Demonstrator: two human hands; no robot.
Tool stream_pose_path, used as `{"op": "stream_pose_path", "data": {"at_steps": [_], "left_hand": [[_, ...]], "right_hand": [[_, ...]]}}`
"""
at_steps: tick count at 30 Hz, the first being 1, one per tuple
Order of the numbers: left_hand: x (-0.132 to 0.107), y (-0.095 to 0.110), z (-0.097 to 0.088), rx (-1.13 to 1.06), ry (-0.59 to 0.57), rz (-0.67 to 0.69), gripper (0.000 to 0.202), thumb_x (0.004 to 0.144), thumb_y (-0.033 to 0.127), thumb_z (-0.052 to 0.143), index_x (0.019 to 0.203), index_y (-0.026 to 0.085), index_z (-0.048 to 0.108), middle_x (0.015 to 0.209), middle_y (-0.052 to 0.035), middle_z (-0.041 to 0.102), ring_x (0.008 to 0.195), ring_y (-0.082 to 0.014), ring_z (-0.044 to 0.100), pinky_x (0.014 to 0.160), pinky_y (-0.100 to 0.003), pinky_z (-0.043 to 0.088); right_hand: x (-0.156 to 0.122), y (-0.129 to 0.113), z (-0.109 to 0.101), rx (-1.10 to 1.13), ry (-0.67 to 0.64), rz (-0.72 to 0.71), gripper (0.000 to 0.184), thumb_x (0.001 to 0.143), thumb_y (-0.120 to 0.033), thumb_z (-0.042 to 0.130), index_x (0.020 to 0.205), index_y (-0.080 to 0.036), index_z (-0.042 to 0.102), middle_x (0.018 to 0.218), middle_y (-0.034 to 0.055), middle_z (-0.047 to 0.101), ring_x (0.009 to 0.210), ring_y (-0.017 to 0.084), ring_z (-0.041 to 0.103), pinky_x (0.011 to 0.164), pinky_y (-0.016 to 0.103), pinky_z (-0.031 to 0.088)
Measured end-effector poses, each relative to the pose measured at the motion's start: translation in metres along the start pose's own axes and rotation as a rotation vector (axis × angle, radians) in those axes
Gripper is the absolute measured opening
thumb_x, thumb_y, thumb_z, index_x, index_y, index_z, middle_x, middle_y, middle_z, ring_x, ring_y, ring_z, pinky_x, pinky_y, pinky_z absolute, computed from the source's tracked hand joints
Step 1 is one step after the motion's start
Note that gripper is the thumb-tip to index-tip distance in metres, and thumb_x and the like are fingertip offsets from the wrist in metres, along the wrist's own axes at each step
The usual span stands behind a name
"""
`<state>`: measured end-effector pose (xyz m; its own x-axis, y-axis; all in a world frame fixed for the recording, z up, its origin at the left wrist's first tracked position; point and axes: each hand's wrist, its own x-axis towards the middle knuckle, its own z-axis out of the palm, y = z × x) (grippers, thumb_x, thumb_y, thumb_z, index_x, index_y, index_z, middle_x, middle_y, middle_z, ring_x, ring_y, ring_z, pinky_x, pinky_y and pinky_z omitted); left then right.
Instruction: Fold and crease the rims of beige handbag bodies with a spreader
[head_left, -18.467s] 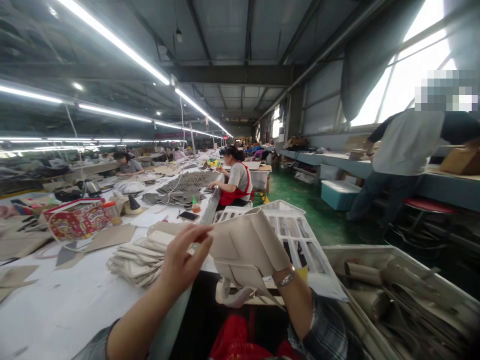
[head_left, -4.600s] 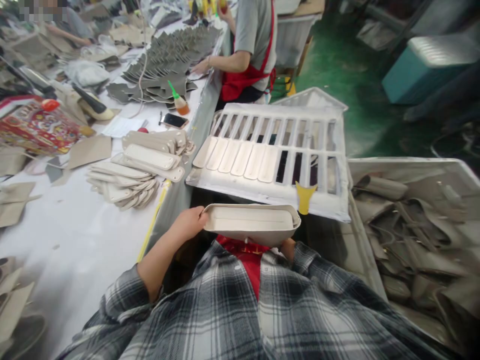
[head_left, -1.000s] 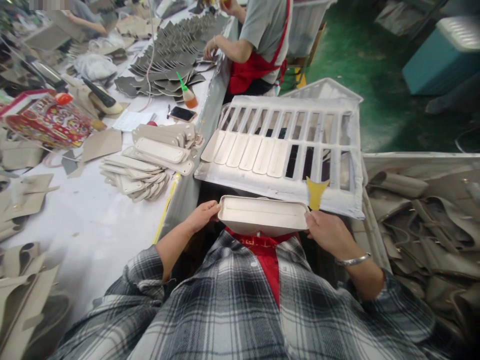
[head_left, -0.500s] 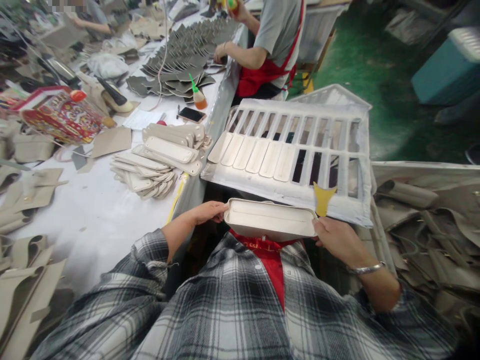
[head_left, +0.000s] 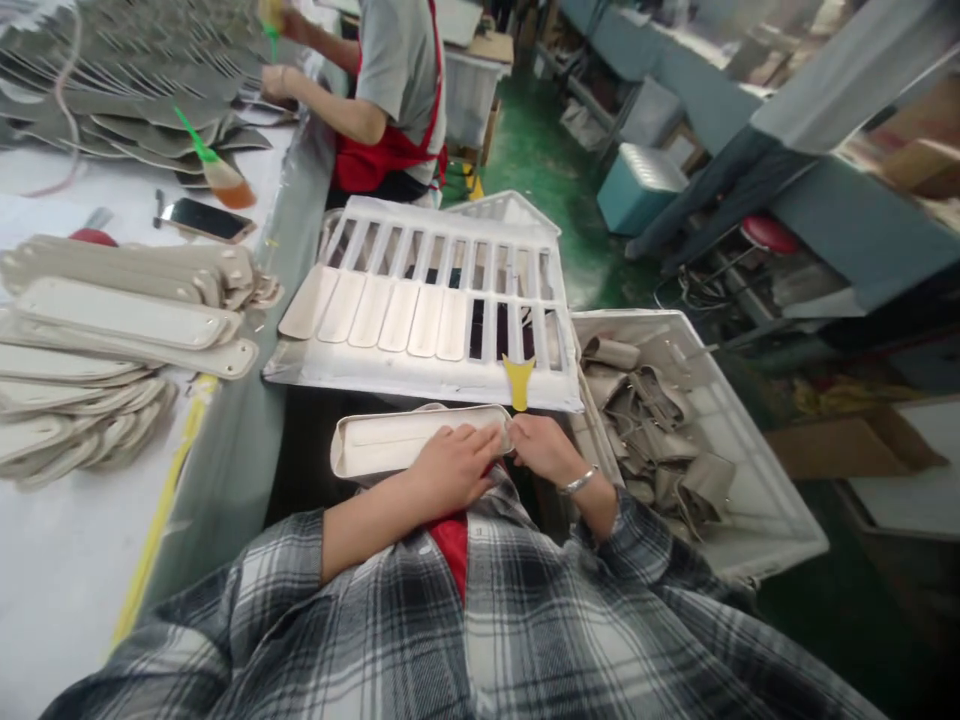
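Note:
A long cream bag piece (head_left: 390, 440) with rounded ends lies across my lap. My left hand (head_left: 454, 468) rests on its right half, fingers curled and pressing on it. My right hand (head_left: 546, 447), with a silver bracelet on the wrist, pinches the piece's right end, close to the left hand. Just beyond them leans a white slatted rack (head_left: 435, 300) with several cream strips laid in its slots and a yellow scraper (head_left: 518, 381) at its near edge.
A stack of cream strips (head_left: 112, 320) lies on the white table (head_left: 67, 560) at left, with a phone (head_left: 201, 219) and glue bottle (head_left: 217, 180) behind. A white crate (head_left: 757, 500) of grey bag parts stands at right. A person in a red apron (head_left: 382, 110) works ahead.
My view has swung right. My left hand has slid from the piece's left end to its right half, beside my right hand.

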<state>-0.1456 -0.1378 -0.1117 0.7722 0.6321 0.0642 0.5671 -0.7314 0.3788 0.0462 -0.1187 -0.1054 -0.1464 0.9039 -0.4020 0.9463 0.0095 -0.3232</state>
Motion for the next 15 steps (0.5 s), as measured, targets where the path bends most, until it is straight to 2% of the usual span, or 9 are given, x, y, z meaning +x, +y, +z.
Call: {"op": "stream_pose_path", "data": {"at_steps": [3,7,9,12,15], "left_hand": [[0.016,0.002,0.009,0.108,-0.082,0.026,0.045,0.085,0.030,0.050,0.126,0.012,0.049,0.129,-0.0156,0.052,0.101,-0.0279,0.051,0.076,-0.040,0.039],[0.021,-0.002,0.005,0.143,-0.126,0.057,0.033,0.083,0.027,0.051,0.111,0.010,0.059,0.118,-0.0164,0.057,0.096,-0.0270,0.051,0.070,-0.038,0.038],[0.020,-0.003,0.004,0.134,-0.132,0.051,0.035,0.081,0.031,0.055,0.109,0.011,0.060,0.117,-0.0157,0.058,0.097,-0.0272,0.050,0.072,-0.037,0.039],[0.019,-0.004,0.004,0.113,-0.131,0.033,0.038,0.081,0.036,0.056,0.111,0.013,0.059,0.121,-0.0123,0.057,0.099,-0.0263,0.049,0.078,-0.038,0.040],[0.018,-0.005,0.004,0.094,-0.130,0.005,0.042,0.081,0.039,0.056,0.117,0.017,0.056,0.126,-0.0092,0.055,0.102,-0.0249,0.048,0.084,-0.037,0.039]], "right_hand": [[0.000,0.002,0.003,0.016,0.016,-0.005,0.035,0.095,-0.030,0.031,0.075,-0.015,0.055,0.074,0.0077,0.066,0.067,0.014,0.062,0.061,0.021,0.039],[0.002,0.006,0.006,0.119,0.021,-0.013,0.032,0.094,-0.031,0.032,0.074,-0.015,0.051,0.071,0.0082,0.065,0.058,0.013,0.061,0.056,0.022,0.040],[0.005,0.010,0.006,0.303,-0.066,0.021,0.033,0.094,-0.035,0.031,0.074,-0.016,0.049,0.065,0.0071,0.063,0.055,0.014,0.061,0.055,0.023,0.043],[0.009,0.019,0.006,0.740,-0.242,0.159,0.041,0.095,-0.040,0.025,0.073,-0.017,0.050,0.059,0.0056,0.062,0.053,0.017,0.062,0.053,0.027,0.049],[0.013,0.028,0.008,0.978,-0.309,0.230,0.032,0.093,-0.034,0.034,0.071,-0.018,0.050,0.060,0.0038,0.063,0.053,0.017,0.064,0.050,0.026,0.050]]}}
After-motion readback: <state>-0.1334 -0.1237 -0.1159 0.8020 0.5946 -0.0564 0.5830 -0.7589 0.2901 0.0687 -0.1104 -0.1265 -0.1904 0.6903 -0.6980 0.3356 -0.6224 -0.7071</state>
